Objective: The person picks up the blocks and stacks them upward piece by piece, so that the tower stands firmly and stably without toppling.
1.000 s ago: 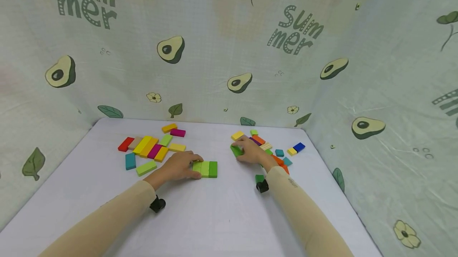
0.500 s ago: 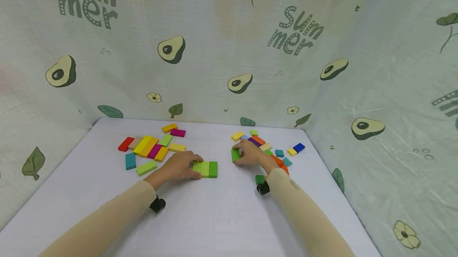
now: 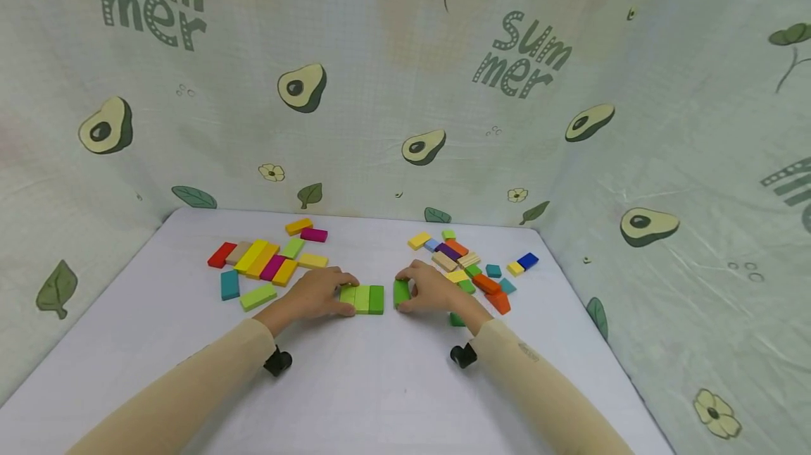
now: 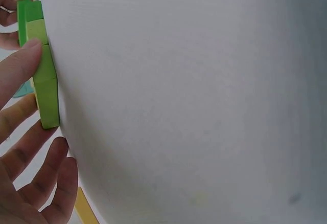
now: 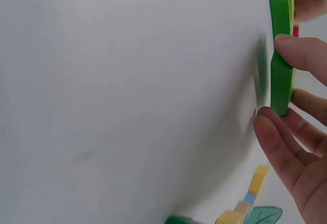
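Observation:
In the head view, a short row of flat blocks lies at the table's middle: two light green blocks (image 3: 362, 299) and a darker green block (image 3: 376, 300) at the right end. My left hand (image 3: 319, 293) holds the left end of this row, thumb on the near side and fingers on the far side. My right hand (image 3: 432, 289) pinches another green block (image 3: 401, 294) between thumb and fingers. A narrow gap separates that block from the row in the head view. In the right wrist view, the thumb lies across the near side of the held block.
On the left lie several loose blocks, among them a red block (image 3: 222, 254), a teal block (image 3: 230, 284) and a light green block (image 3: 258, 296). A mixed group with an orange block (image 3: 486, 284) lies right. Behind hangs a printed cloth (image 3: 361, 124).
My right hand has brought the green block left and nearer, from the right-hand group to beside the row, turning it parallel to the row's blocks. My left hand has stayed in place.

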Available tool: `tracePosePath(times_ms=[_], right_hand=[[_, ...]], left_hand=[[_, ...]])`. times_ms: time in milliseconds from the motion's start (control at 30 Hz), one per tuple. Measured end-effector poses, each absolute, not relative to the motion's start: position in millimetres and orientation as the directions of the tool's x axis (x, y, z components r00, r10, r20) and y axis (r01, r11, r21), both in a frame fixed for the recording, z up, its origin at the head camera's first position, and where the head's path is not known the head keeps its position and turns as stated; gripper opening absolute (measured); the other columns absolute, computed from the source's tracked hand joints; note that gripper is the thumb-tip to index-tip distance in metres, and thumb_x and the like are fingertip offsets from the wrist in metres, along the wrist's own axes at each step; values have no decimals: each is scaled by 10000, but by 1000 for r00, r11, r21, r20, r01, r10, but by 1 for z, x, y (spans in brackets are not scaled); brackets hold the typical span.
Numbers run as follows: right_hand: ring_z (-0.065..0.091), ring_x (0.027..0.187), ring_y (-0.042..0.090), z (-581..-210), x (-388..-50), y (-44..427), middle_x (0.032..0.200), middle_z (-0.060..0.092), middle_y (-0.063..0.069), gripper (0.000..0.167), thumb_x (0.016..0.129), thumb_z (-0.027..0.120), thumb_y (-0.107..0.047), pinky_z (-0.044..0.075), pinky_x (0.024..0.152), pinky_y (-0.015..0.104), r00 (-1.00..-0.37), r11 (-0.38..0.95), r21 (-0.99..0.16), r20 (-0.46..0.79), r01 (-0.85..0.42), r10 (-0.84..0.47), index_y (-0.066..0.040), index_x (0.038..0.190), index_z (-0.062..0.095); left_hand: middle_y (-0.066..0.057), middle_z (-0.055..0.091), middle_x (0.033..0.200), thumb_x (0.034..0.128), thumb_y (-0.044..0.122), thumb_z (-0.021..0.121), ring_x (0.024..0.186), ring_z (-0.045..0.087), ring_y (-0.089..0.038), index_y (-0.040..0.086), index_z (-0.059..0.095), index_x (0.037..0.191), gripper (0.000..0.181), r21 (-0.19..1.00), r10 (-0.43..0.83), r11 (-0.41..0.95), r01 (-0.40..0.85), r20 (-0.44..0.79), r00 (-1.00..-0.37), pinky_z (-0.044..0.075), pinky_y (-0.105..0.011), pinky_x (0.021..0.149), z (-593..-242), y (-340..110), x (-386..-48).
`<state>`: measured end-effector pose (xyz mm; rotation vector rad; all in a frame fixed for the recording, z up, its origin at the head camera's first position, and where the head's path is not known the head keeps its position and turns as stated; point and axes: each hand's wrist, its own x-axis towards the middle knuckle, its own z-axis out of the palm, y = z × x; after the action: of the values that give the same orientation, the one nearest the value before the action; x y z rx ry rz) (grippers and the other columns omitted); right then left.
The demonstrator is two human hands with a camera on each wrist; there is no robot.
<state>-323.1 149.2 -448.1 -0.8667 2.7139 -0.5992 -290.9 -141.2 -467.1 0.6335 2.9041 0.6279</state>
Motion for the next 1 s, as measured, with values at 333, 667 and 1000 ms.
tracePosePath(times_ms=[333,667,1000], right_hand=[[566,921,145,-450,-306,138,1212,593,56,571,907,871,-282,529,804,266,-792,725,-445,-56,-526,-608,-77,1399,666],[559,916,130,-458,-307,132,1196,587,37,577,909,869,-298,511,796,254,-792,722,-442,-41,-533,-610,-95,1409,664],[562,946,130,-460,-307,125,1220,586,42,590,913,862,-333,511,843,262,-786,717,-447,-48,-534,-616,-95,1414,660]], left_hand=[[27,662,1097,870,439,880,954,567,-162,239,714,1361,556,408,421,832,377,-22,-907,548,-383,901,-466,-141,-290],[17,663,1084,873,434,879,921,555,-163,218,717,1354,552,411,443,820,399,-14,-896,537,-381,867,-464,-140,-287],[6,666,1085,867,429,885,923,564,-170,213,722,1341,546,414,433,823,389,-13,-901,549,-402,883,-463,-141,-288]])
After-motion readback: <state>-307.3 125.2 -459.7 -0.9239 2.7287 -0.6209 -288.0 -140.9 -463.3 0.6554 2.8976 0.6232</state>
